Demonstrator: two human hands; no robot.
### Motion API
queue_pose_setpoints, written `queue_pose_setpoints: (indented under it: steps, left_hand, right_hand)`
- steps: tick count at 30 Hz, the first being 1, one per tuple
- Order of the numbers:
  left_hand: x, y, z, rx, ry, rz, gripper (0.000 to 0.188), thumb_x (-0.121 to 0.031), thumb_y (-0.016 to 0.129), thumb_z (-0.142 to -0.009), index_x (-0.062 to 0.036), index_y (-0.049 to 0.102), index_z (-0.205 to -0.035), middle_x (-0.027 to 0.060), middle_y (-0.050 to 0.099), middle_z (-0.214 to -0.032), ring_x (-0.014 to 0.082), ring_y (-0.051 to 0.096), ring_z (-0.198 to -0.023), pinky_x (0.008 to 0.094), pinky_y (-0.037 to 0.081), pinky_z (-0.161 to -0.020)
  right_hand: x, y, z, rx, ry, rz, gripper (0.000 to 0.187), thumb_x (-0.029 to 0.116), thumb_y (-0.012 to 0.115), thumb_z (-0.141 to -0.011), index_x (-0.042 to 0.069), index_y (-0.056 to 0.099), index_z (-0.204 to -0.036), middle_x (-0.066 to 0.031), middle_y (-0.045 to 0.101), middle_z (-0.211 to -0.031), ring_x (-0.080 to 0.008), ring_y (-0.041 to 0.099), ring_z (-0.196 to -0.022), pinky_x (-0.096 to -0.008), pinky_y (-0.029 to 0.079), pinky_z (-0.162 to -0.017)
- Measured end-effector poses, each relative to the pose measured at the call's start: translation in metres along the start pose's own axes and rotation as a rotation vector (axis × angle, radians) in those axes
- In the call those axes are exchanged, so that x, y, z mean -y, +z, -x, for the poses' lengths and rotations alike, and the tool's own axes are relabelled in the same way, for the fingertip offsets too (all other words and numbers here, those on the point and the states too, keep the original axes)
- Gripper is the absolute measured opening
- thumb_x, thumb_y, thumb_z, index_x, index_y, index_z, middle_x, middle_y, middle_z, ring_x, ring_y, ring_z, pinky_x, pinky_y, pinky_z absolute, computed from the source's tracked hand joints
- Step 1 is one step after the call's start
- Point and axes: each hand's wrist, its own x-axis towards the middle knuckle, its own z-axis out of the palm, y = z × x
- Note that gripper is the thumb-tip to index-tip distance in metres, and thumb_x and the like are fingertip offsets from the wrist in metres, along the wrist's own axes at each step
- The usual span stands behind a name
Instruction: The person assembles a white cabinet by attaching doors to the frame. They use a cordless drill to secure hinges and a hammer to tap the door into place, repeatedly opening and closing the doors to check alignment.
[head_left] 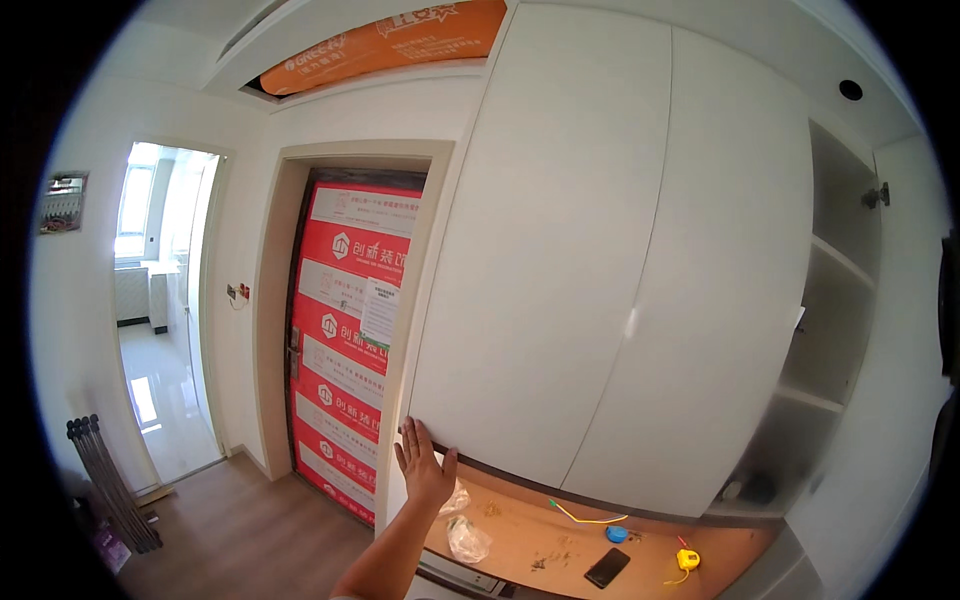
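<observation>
My left hand (426,474) is open, its fingers outstretched and pressed flat against the lower left corner of a tall white cabinet door (545,240). The forearm rises from the lower edge, with the thumb apart on the right side. A second white door (715,270) hangs beside the first, and both look closed, separated by a thin vertical seam. Under them is an open niche with a wood-coloured shelf (560,560). A clear plastic bag (468,540) lies on it just right of my wrist. Outside the picture is my right hand.
The shelf also holds a black phone (607,568), a blue round item (617,534), a yellow tape measure (687,560) and a yellow strip (590,519). Open shelving (840,265) with a hinge stands right. Leftward are a red-wrapped door (345,340) and a bundle of dark rods (112,485).
</observation>
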Motion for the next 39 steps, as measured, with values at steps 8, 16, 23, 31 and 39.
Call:
queue_pose_setpoints:
  steps: [8,16,23,31,39]
  left_hand:
    - [0.007,-0.004,0.012,0.037,-0.012,-0.008,0.089,-0.039,0.060,-0.097,0.0068,0.017,-0.160,0.0290,0.015,-0.168,0.0438,0.011,-0.157,0.0572,0.010,-0.126]
    - [0.074,0.038,0.107,0.020,0.124,0.311,0.088,-0.024,0.067,-0.094,0.0064,0.015,-0.159,0.0364,0.018,-0.162,0.0529,0.023,-0.149,0.0567,0.025,-0.122]
    - [0.094,0.042,0.282,1.079,-0.228,0.123,0.048,-0.029,0.063,-0.093,-0.0030,0.063,-0.133,0.0307,0.064,-0.124,0.0473,0.062,-0.116,0.0528,0.050,-0.101]
    - [0.144,0.050,0.332,1.209,-0.112,-0.043,0.045,-0.031,0.058,-0.096,-0.0030,0.065,-0.130,0.0294,0.066,-0.122,0.0472,0.062,-0.116,0.0528,0.050,-0.101]
    - [0.144,0.051,0.325,1.206,-0.155,-0.070,0.047,-0.040,0.051,-0.100,-0.0054,0.068,-0.128,0.0260,0.066,-0.128,0.0470,0.060,-0.119,0.0517,0.049,-0.103]
  right_hand:
    - [0.000,0.009,0.008,0.003,0.011,0.003,0.038,0.037,0.066,-0.090,0.009,0.069,-0.115,-0.0213,0.072,-0.106,-0.0408,0.068,-0.102,-0.0510,0.053,-0.088]
    - [-0.002,0.027,0.012,-0.006,0.010,-0.013,0.039,0.037,0.067,-0.090,0.009,0.069,-0.116,-0.0207,0.072,-0.107,-0.0398,0.069,-0.102,-0.0505,0.053,-0.088]
    - [-0.019,0.043,0.033,-0.002,0.061,-0.030,0.040,0.038,0.067,-0.089,0.009,0.069,-0.117,-0.0202,0.073,-0.107,-0.0389,0.069,-0.102,-0.0501,0.053,-0.088]
    - [-0.014,0.052,0.019,0.017,0.015,-0.023,0.041,0.038,0.068,-0.089,0.009,0.069,-0.118,-0.0196,0.073,-0.107,-0.0378,0.069,-0.101,-0.0496,0.053,-0.088]
    - [-0.048,0.093,0.039,0.035,0.020,-0.037,0.042,0.038,0.069,-0.088,0.009,0.069,-0.119,-0.0190,0.073,-0.107,-0.0368,0.070,-0.101,-0.0491,0.053,-0.088]
